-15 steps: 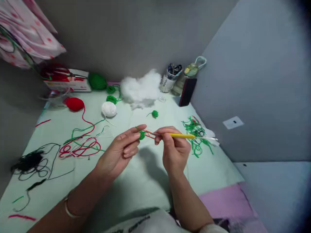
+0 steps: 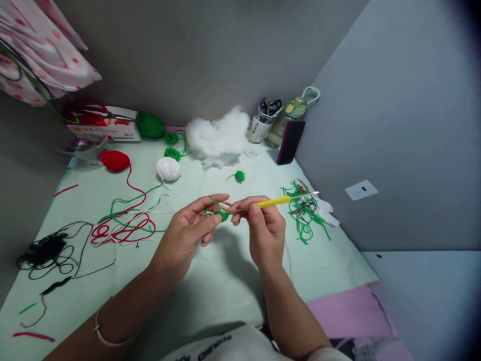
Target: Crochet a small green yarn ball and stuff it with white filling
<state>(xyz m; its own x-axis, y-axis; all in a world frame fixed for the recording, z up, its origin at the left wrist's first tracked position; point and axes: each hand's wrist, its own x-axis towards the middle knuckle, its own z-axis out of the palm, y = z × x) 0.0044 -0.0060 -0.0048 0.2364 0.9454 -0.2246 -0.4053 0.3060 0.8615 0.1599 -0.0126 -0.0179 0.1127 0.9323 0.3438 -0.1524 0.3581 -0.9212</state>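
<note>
Between finger and thumb, my left hand (image 2: 184,233) pinches a small green crocheted piece (image 2: 222,216), with green yarn looped up over its index finger. My right hand (image 2: 265,233) grips a crochet hook by its yellow handle (image 2: 272,202); the hook's thin metal end reaches the green piece. A bit of something orange-red shows just behind the piece, partly hidden by the fingers. Beyond the hands, a small green crocheted ball (image 2: 239,176) with a short tail lies on the pale green cloth (image 2: 225,281).
White stuffing (image 2: 218,138), a pen cup (image 2: 260,125), a bottle (image 2: 280,125) and a phone (image 2: 290,143) stand at the back. Red (image 2: 115,161), white (image 2: 168,169) and black yarn (image 2: 47,249) lie left. Green scraps (image 2: 303,205) lie right.
Both hands have shifted slightly, the right one leftward. The hook has tilted, its far end now higher and further left. Green yarn now stands raised over my left index finger.
</note>
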